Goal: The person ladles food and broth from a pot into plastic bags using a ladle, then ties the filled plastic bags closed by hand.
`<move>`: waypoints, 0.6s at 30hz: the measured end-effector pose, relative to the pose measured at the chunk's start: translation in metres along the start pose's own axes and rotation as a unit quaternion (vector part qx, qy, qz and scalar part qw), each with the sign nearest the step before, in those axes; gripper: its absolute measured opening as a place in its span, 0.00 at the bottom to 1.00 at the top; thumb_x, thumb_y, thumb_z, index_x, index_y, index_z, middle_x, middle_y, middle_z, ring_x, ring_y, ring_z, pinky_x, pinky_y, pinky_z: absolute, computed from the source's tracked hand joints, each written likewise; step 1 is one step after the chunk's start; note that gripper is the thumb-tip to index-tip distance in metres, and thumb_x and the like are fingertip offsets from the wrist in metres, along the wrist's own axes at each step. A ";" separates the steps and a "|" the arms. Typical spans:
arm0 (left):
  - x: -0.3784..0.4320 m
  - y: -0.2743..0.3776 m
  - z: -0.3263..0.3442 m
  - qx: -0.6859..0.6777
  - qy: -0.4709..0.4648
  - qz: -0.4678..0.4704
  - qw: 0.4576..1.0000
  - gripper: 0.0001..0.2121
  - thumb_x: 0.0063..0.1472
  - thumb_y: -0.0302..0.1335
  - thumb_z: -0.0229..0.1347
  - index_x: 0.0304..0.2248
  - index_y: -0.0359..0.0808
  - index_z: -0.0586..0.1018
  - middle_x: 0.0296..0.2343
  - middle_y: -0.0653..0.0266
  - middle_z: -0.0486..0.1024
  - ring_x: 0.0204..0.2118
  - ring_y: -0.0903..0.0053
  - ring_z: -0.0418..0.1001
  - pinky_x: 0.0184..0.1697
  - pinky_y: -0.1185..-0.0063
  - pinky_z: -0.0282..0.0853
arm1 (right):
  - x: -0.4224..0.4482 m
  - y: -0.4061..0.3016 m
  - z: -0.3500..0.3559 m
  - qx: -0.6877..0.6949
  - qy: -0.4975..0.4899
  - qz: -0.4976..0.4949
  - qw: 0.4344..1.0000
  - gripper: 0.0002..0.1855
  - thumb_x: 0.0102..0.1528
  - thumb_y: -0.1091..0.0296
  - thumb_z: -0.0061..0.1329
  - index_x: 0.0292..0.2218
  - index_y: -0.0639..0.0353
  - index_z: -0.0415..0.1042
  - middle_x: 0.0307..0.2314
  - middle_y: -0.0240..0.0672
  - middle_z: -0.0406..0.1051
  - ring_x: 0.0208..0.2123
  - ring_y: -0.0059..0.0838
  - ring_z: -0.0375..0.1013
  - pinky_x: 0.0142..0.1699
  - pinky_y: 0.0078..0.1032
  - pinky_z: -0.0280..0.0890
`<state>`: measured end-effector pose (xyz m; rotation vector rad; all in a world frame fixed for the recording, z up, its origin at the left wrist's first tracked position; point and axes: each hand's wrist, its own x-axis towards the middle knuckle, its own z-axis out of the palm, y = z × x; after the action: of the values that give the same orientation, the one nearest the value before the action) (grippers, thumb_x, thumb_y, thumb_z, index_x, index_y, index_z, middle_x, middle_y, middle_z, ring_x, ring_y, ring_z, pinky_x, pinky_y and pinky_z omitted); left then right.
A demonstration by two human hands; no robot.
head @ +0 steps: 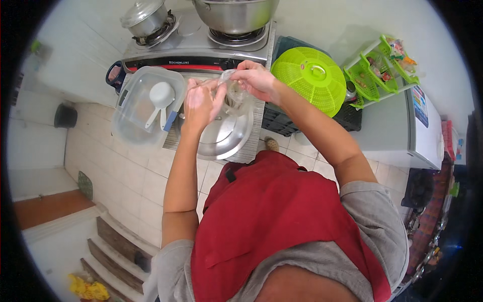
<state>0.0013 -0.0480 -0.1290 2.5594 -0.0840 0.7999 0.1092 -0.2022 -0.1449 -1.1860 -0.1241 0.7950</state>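
A clear plastic bag [237, 94] hangs from both my hands above a round metal lid [226, 137] on the counter in front of the stove. My left hand [202, 100] grips the bag's gathered top from the left, its back towards the camera. My right hand [254, 80] pinches the same twisted end from the right. What the bag holds cannot be made out well. To the left, a white plastic measuring scoop [161, 94] and a second white handle rest on a translucent plastic container [128, 132] with a blue clip.
A gas stove [181, 53] carries a lidded pot [145, 19] and a large metal pot [236, 17]. On the right stand a green food cover [298, 75] over black crates, a green tiered rack [371, 75] and a refrigerator [396, 132]. Steps [113, 249] lie at lower left.
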 end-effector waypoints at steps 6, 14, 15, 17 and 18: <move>0.003 -0.010 0.013 -0.073 -0.113 -0.306 0.942 0.21 0.52 0.47 0.58 0.26 0.33 0.83 0.19 0.52 0.77 0.22 0.66 0.73 0.31 0.72 0.68 | 0.014 0.024 -0.009 0.047 -0.018 -0.006 0.999 0.14 0.50 0.78 0.52 0.38 0.63 0.64 0.30 0.36 0.69 0.29 0.25 0.70 0.35 0.21 0.65; -0.023 -0.059 0.036 -0.381 -0.016 -0.389 0.839 0.11 0.49 0.25 0.58 0.33 0.30 0.83 0.24 0.64 0.79 0.25 0.82 0.73 0.32 0.80 0.70 | -0.007 0.057 -0.020 -0.392 0.194 -0.090 0.895 0.34 0.44 0.55 0.61 0.47 0.63 0.61 0.39 0.45 0.70 0.35 0.31 0.73 0.37 0.25 0.69; -0.025 -0.060 0.035 -0.403 -0.025 -0.397 0.824 0.13 0.48 0.22 0.57 0.36 0.30 0.82 0.27 0.64 0.79 0.27 0.82 0.74 0.34 0.81 0.70 | -0.017 0.057 -0.008 -0.392 0.192 -0.089 0.895 0.34 0.44 0.55 0.61 0.47 0.63 0.61 0.39 0.45 0.70 0.35 0.31 0.73 0.37 0.25 0.69; -0.027 -0.059 0.030 -0.425 -0.035 -0.406 0.809 0.15 0.48 0.20 0.56 0.39 0.30 0.81 0.29 0.64 0.79 0.28 0.81 0.74 0.36 0.81 0.70 | -0.037 0.046 0.022 -0.303 0.197 0.162 0.918 0.23 0.53 0.59 0.54 0.47 0.57 0.63 0.39 0.40 0.71 0.41 0.28 0.71 0.41 0.27 0.68; -0.023 -0.052 0.027 -0.424 -0.060 -0.398 0.811 0.16 0.48 0.20 0.56 0.40 0.29 0.80 0.30 0.63 0.79 0.30 0.81 0.74 0.38 0.82 0.69 | -0.029 0.059 0.010 -0.300 0.200 0.161 0.919 0.23 0.53 0.59 0.54 0.47 0.57 0.63 0.39 0.40 0.71 0.41 0.28 0.71 0.41 0.27 0.68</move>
<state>0.0058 -0.0147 -0.1826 1.5350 0.4646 0.1705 0.0547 -0.2032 -0.1828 -1.9679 0.1887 0.8055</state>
